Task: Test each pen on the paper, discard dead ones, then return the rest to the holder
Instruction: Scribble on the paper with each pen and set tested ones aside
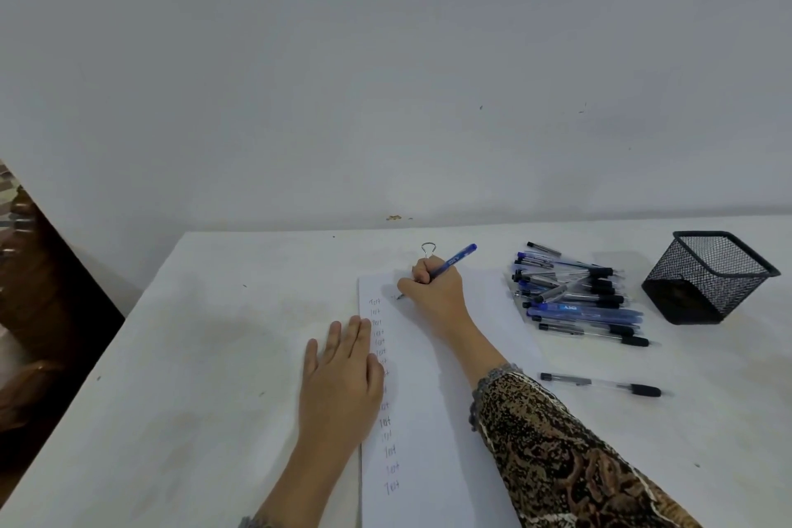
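Your right hand (433, 292) grips a blue plastic pen (450, 262), tip on the white paper sheet (428, 399), starting a second column; your left hand (338, 377) lies flat, steadying its edge. The black mesh holder (707, 276) waits empty beside the pile of pens (578, 296).

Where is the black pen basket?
In the head view, the black mesh holder sits far right on the table, just right of the pile of pens.
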A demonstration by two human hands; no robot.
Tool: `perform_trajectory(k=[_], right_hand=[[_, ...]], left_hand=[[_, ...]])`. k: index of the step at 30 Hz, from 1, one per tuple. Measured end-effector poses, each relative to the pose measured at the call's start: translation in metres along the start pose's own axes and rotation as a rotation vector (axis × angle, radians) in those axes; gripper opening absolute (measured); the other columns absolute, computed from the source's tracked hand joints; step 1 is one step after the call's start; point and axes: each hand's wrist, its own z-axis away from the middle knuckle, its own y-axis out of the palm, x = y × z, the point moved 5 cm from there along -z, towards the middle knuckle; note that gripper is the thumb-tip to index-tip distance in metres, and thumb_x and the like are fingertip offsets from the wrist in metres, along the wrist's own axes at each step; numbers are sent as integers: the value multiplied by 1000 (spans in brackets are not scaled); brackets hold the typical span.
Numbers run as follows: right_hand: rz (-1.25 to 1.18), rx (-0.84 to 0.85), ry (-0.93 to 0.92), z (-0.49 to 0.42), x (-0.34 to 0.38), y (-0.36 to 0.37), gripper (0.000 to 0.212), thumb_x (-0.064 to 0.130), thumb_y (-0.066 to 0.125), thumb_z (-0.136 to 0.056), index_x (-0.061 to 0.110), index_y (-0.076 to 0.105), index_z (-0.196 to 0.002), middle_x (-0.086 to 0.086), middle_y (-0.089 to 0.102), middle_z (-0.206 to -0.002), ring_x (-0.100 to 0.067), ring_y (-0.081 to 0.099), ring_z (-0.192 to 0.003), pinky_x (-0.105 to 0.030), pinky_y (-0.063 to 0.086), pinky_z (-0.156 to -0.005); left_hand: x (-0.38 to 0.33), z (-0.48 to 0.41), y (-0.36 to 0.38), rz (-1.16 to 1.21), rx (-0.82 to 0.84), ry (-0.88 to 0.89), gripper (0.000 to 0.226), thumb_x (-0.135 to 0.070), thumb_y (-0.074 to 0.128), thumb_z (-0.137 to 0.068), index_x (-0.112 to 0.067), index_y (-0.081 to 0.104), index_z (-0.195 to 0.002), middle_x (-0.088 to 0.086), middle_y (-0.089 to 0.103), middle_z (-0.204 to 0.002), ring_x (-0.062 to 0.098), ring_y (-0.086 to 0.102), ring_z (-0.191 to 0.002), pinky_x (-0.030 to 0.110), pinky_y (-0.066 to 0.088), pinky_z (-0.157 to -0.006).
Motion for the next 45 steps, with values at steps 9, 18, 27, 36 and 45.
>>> perform_trajectory(k=[9, 18, 27, 36, 45], right_hand=[[-51, -10, 19, -2, -4, -1, 54, -12, 56, -66, 26, 29, -40, 14, 27, -46, -13, 24, -54, -21, 24, -53], [-89, -20, 17, -4, -7, -1, 54, -14, 54, -67, 24, 30, -38, 15, 26, -46, -12, 22, -54, -21, 24, -55], [-93, -32, 14, -2, -6, -2, 55, -15, 54, -68, 24, 30, -37, 15, 25, -47, -11, 23, -52, -18, 26, -53], [-494, -84, 242, -5, -5, -18, 32, 43, 43, -96, 17, 38, -78, 4, 40, -39, -16, 43, -39, -24, 32, -46], [-847, -187, 399, 30, -8, -34, 28, 29, 31, -103, 15, 52, -90, 6, 31, -43, -7, 24, -32, -13, 20, -35]], left_hand=[[0, -1, 0, 12, 5, -7, 95, -45, -23, -59, -26, 5, -148, -13, 2, -156, 8, -3, -144, 32, -6, -116], [0, 0, -1, 26, 16, -7, 96, -46, -23, -59, -26, 5, -148, -13, 1, -156, 8, -4, -144, 32, -7, -115], [-1, 0, -2, 13, 16, -6, 95, -46, -23, -60, -26, 5, -148, -13, 1, -156, 8, -4, -144, 32, -6, -115], [-1, 1, -3, 33, -4, 14, 76, -43, -7, -76, -25, 11, -148, -11, 8, -156, 9, 1, -144, 33, -4, -116], [0, 3, -4, 62, -26, 17, 56, -35, 11, -93, -24, 15, -148, -9, 11, -156, 10, 4, -144, 33, -2, -116]])
